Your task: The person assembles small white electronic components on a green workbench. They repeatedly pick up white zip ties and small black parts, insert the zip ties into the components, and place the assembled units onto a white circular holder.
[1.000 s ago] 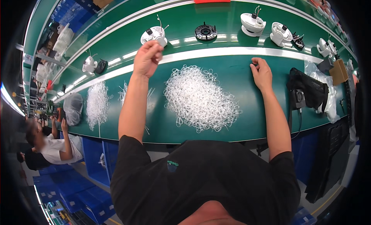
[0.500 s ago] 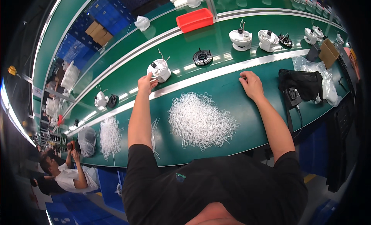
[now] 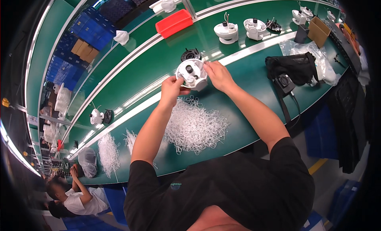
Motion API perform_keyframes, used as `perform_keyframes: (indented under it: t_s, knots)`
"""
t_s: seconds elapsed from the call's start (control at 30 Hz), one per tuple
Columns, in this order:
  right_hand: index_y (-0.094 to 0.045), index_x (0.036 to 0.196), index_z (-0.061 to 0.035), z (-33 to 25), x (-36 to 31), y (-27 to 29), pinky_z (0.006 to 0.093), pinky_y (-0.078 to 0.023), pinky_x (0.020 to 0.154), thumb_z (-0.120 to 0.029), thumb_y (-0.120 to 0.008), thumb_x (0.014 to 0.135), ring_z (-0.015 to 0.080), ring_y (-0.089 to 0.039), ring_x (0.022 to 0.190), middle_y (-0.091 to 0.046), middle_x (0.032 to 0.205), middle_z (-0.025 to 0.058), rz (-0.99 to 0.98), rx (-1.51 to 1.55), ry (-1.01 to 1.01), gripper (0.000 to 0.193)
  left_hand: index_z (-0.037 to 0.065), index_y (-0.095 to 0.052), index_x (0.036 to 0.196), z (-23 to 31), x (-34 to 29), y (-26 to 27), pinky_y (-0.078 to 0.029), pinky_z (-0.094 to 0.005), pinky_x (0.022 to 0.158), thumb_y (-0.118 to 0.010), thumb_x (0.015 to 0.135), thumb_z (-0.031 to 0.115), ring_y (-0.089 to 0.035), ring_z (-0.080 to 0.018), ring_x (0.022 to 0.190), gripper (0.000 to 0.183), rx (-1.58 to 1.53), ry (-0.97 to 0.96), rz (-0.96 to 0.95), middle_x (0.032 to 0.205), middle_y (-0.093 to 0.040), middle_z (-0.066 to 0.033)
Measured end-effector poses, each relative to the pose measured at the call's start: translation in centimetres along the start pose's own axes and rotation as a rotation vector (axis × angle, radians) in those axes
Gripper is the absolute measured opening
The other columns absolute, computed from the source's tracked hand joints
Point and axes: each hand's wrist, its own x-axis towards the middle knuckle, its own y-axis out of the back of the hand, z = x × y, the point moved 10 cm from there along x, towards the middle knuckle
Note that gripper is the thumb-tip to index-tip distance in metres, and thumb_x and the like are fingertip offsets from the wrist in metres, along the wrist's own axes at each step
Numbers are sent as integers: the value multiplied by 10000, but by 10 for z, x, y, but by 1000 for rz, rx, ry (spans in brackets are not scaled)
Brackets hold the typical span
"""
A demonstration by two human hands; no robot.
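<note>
Between my two hands is a white round plastic housing [image 3: 197, 82] with a black knob-like part inside, held above the near edge of the green conveyor belt. My left hand [image 3: 172, 89] grips its left side, thumb over the rim. On its right rim, the fingers of my right hand [image 3: 217, 75] are closed. Just behind the housing, partly hidden by it, lies a black round slotted base [image 3: 191, 54] on the belt. Below my hands a large heap of white looped ties [image 3: 194, 125] covers part of the green worktable.
More white housings [image 3: 226, 32] stand along the belt, with a red bin [image 3: 174, 23] behind. At right lie a black bag [image 3: 291, 68], plastic wrap [image 3: 325, 68] and a cardboard piece [image 3: 318, 31]. Another heap of ties [image 3: 108, 154] and a seated co-worker [image 3: 81, 197] are at left.
My left hand has lifted the white housing off the belt and brought it right and nearer. My right hand has come from the table to grip its other side. The view has shifted.
</note>
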Motion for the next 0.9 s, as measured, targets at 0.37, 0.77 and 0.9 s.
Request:
perform_keyframes:
  t_s: [0.37, 0.77, 0.9]
  knots:
    - [-748, 1029, -5, 27, -7, 61, 349, -506, 750, -256, -652, 962, 211, -652, 827, -715, 950, 124, 10, 133, -40, 277, -113, -593, 1115, -27, -27, -84, -624, -302, 614, -617, 981, 169, -719, -214, 707, 313, 11, 163, -210, 935, -703, -168]
    - [-716, 1136, 2, 42, -22, 66, 276, -495, 787, -293, -594, 1013, 84, -611, 830, -724, 984, 50, -123, 437, -295, 341, -99, -607, 1133, -30, -31, -85, -611, -281, 627, -629, 991, 204, -704, -189, 726, 336, -62, 161, -234, 924, -699, -145]
    - [-701, 1167, 13, 51, -28, 54, 295, -499, 839, -295, -591, 1016, 129, -640, 883, -703, 1084, 77, -40, 760, -438, 360, -104, -607, 1137, -29, -32, -86, -612, -281, 629, -626, 992, 204, -707, -194, 729, 341, -62, 160, -235, 934, -700, -155]
